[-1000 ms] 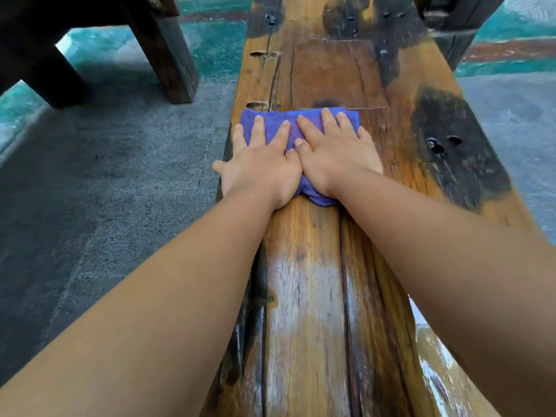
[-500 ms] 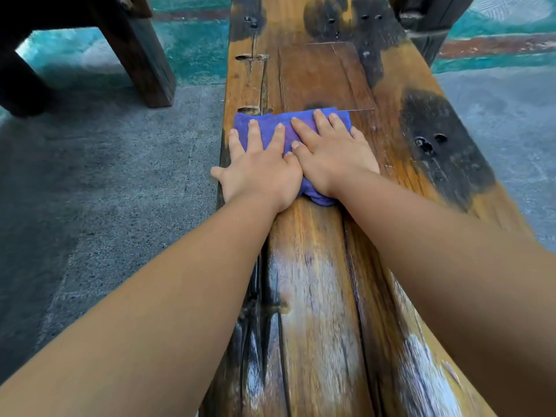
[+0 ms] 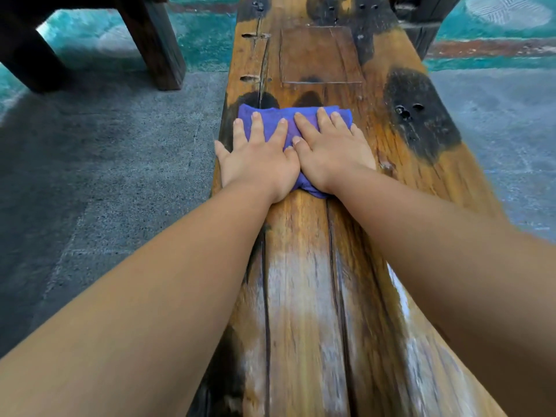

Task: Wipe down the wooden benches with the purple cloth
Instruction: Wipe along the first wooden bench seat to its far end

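A long wooden bench (image 3: pixel 304 266) runs away from me, glossy and wet-looking near me. A folded purple cloth (image 3: pixel 272 114) lies across its left and middle part. My left hand (image 3: pixel 258 159) and my right hand (image 3: pixel 331 150) press flat on the cloth side by side, fingers spread and pointing away. My left thumb hangs over the bench's left edge. Most of the cloth is hidden under my palms; its far edge and a bit of its near edge show.
A square inset patch (image 3: pixel 319 55) lies just beyond the cloth. A dark stain with bolt holes (image 3: pixel 418 115) marks the right side. Dark wooden legs of another bench (image 3: pixel 153 40) stand at the far left on the grey floor (image 3: pixel 105 176).
Both hands have drawn the cloth back toward me along the bench. A gap with dark damp marks now shows between it and the square patch.
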The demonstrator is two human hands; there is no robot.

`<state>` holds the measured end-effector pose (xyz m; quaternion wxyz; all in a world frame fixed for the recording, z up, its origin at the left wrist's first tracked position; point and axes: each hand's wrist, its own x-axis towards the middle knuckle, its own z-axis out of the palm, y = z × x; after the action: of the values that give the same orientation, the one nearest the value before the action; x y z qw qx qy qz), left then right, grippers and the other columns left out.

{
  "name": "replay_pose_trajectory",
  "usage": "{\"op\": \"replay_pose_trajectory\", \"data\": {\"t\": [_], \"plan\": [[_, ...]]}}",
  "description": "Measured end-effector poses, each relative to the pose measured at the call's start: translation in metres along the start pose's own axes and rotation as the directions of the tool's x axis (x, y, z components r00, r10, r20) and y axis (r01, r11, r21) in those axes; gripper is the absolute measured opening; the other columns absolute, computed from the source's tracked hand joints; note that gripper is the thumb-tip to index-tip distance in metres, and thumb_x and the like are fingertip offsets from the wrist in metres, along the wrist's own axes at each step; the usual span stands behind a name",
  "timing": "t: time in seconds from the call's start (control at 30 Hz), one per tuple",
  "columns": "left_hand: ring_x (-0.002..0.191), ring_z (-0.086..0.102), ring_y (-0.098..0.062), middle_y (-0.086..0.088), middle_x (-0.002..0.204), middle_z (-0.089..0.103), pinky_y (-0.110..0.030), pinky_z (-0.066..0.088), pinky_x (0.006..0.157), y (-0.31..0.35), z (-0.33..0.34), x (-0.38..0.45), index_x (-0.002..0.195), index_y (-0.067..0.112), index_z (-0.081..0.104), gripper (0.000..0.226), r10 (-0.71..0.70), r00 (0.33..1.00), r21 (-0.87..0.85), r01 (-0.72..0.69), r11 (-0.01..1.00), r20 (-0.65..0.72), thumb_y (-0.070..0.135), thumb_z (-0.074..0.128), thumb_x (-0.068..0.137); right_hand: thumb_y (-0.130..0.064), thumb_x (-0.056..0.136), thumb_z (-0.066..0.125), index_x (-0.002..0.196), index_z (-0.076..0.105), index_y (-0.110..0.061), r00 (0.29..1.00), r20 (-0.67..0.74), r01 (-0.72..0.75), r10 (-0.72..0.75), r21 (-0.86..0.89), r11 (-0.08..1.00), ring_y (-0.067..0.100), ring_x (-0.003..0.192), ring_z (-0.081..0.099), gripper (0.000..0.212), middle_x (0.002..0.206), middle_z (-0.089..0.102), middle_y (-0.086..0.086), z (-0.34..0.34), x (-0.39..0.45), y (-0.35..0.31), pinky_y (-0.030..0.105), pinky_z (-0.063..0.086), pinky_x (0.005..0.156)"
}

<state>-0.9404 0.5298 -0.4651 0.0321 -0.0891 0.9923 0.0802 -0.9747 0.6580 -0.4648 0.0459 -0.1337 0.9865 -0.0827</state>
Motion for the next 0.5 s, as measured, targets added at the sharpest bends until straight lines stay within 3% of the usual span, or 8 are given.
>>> {"op": "replay_pose_trajectory", "data": {"t": [0.23, 0.5], "plan": [[0.149, -0.008, -0.029, 0.001, 0.165, -0.004, -0.061, -0.002, 0.115, 0.013, 0.005, -0.075, 0.153, 0.044, 0.009, 0.057, 0.02, 1.0, -0.014, -0.02, 1.0, -0.014, 0.053, 0.015, 0.096, -0.055, 0.098, 0.012, 0.155, 0.007, -0.038, 1.0, 0.005, 0.015, -0.015, -0.008, 1.0, 0.023, 0.151, -0.001, 0.06, 0.165, 0.002, 0.003, 0.003, -0.073, 0.011, 0.046, 0.003, 0.12], [0.149, -0.011, -0.03, -0.001, 0.164, -0.007, -0.066, -0.001, 0.112, 0.055, 0.015, -0.156, 0.153, 0.041, 0.008, 0.059, 0.048, 0.999, -0.042, -0.048, 0.998, 0.018, 0.052, 0.017, 0.096, -0.057, 0.094, 0.01, 0.155, 0.009, -0.038, 1.0, 0.01, -0.001, 0.001, -0.04, 0.999, 0.024, 0.151, 0.002, 0.063, 0.165, 0.005, 0.004, 0.001, -0.157, 0.047, 0.046, 0.006, 0.12]]}}
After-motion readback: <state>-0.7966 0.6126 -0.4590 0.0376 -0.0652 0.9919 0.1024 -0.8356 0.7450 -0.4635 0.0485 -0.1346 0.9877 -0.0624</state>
